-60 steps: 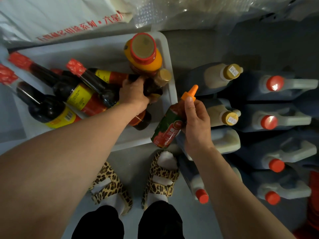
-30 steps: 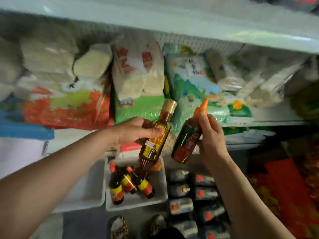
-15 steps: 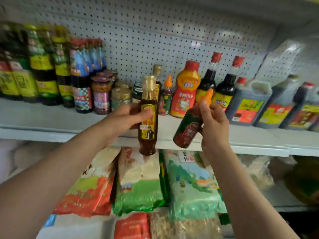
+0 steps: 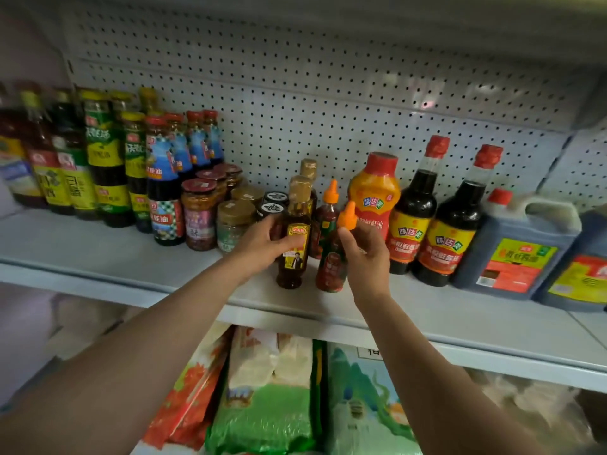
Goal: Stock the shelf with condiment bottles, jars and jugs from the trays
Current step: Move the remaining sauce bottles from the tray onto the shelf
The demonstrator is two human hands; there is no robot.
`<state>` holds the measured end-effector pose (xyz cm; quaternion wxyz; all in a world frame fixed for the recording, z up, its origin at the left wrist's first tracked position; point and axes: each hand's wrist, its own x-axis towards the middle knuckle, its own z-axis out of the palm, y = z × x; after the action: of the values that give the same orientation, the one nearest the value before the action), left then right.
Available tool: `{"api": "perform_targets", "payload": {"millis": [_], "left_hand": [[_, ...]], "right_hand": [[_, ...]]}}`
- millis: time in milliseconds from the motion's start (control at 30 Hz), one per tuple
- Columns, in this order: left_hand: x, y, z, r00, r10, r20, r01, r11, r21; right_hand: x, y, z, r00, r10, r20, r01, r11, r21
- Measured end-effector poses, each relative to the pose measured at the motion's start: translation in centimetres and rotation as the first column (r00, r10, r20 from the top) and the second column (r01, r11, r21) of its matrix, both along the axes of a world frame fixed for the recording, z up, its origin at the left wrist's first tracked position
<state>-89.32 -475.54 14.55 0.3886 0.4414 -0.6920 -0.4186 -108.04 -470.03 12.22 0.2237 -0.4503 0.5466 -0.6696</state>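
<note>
My left hand (image 4: 261, 243) grips a small amber oil bottle (image 4: 294, 247) with a gold cap and yellow label, standing upright on the grey shelf (image 4: 131, 257). My right hand (image 4: 364, 257) holds a red chili sauce bottle (image 4: 330, 267) with an orange nozzle cap, its base on the shelf just right of the oil bottle. Directly behind them stand a matching gold-capped bottle (image 4: 308, 169) and a matching orange-nozzle bottle (image 4: 328, 205).
Left of my hands stand jars (image 4: 198, 218) and tall dark bottles (image 4: 162, 192). To the right are an orange squeeze bottle (image 4: 376, 192), two soy sauce bottles (image 4: 453, 224) and blue jugs (image 4: 515, 247). A pegboard wall backs the shelf. Bagged goods (image 4: 269, 405) fill the shelf below.
I lifted both bottles from the floor tray up past the lower shelf. In the last half second both hands moved forward and set the bottles down on the shelf.
</note>
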Motion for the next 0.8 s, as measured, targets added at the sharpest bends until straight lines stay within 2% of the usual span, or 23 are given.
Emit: {"api": "perform_targets", "payload": {"millis": [100, 200, 300, 400, 567, 800], "left_hand": [[-0.1, -0.2, -0.8, 1.0, -0.013, -0.002, 0.013, 1.0, -0.015], [0.2, -0.1, -2.7, 0.998, -0.022, 0.055, 0.023, 1.0, -0.007], [0.7, -0.2, -4.8, 0.998, -0.021, 0.059, 0.02, 0.999, 0.027], [0.4, -1.0, -6.0, 0.999, 0.046, 0.027, -0.047, 0.999, 0.024], [-0.8, -1.8, -6.1, 0.99, 0.136, 0.031, -0.135, 0.99, -0.033], [-1.1, -1.6, -6.7, 0.97, 0.232, 0.068, -0.214, 0.956, -0.201]], "right_hand": [[-0.6, 0.0, -1.0, 0.998, 0.035, -0.057, -0.037, 0.999, -0.023], [-1.3, 0.0, -1.6, 0.992, 0.087, -0.089, -0.092, 0.994, -0.053], [-1.9, -0.1, -2.5, 0.982, 0.155, -0.11, -0.158, 0.987, -0.021], [-2.2, 0.0, -3.7, 0.97, 0.197, -0.142, -0.195, 0.98, 0.031], [-2.0, -0.2, -3.9, 0.978, 0.188, -0.091, -0.177, 0.978, 0.112], [-1.2, -1.8, -3.8, 0.982, 0.086, -0.169, -0.064, 0.99, 0.129]]}}
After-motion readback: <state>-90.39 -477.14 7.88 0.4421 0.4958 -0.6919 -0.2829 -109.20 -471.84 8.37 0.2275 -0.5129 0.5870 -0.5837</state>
